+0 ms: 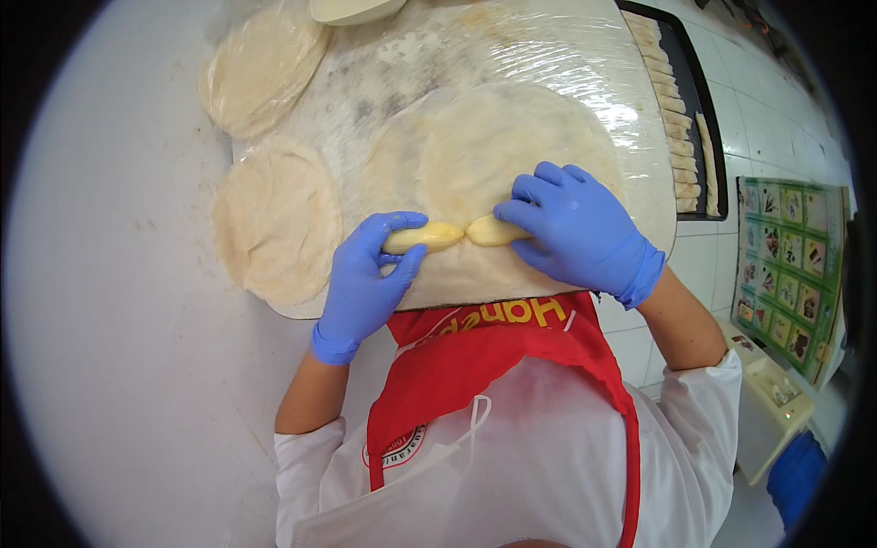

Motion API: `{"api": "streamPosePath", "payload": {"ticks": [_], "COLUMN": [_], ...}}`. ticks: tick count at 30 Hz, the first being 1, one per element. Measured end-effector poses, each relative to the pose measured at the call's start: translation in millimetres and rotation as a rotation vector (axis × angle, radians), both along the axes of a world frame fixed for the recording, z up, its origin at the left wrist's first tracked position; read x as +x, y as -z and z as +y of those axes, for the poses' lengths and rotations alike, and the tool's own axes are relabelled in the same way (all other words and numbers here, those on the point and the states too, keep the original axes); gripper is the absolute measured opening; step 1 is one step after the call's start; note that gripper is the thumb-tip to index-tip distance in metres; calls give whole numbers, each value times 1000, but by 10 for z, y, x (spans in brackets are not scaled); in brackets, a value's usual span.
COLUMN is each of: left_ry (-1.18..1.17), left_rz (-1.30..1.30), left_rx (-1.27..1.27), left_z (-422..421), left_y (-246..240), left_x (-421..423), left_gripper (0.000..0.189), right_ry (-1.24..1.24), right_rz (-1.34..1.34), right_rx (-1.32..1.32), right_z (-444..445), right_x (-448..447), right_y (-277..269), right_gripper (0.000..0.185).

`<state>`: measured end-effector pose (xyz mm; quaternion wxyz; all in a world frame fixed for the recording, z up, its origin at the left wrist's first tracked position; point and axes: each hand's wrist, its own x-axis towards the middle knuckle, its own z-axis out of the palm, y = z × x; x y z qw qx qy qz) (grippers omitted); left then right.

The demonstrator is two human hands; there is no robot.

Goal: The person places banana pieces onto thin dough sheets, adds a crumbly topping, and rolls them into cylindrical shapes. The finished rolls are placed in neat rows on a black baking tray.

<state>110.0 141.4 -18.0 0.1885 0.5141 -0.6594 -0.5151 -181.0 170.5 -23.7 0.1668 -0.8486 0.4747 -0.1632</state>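
Two peeled bananas lie end to end along the near side of a thin round dough sheet (493, 144). My left hand (373, 274), in a blue glove, pinches the left banana (438, 236) between thumb and fingers. The right banana (488, 231) has its outer end under the fingers of my right hand (565, 229), gloved likewise; its fingers are curled over it. The tips of the bananas meet near the middle. The dough sheet rests on a large rounded board (654, 205) partly covered with clear plastic film.
A wrinkled dough round (277, 226) lies at the left, with plastic-wrapped dough rounds (264, 75) beyond it. A pale bowl (356, 9) stands at the far edge. To the right, a black tray (712, 137) holds rows of pale dough rolls (678, 147).
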Motion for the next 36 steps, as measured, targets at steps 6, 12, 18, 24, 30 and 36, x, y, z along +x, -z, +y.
{"api": "streamPosePath", "payload": {"ticks": [6,12,18,24,30,36], "left_ry": [232,377,407,469,556,683], "left_rz": [-290,-150,-138,-155,-32,-92], "left_rx": [-407,-432,-347,-462,-503,-495], "left_z": [-87,-216,-265,-343,-330,-347], "left_y": [-102,-33,53,-60,-26,58], "left_x": [122,112,74,-41,-522,-763], "left_gripper": [52,57,54,55,52,42], "right_ry": [50,6,21,76,263,314], "right_rz": [-40,-63,-123,-139,-88,-112], "right_rx": [91,89,107,93,131,126], "right_z": [-11,1,27,101,369,514], "right_x": [-175,-213,-165,-249,-690,-799], "right_y": [-156,-37,20,-36,-167,-49], "right_gripper": [28,28,26,33,37,30]}}
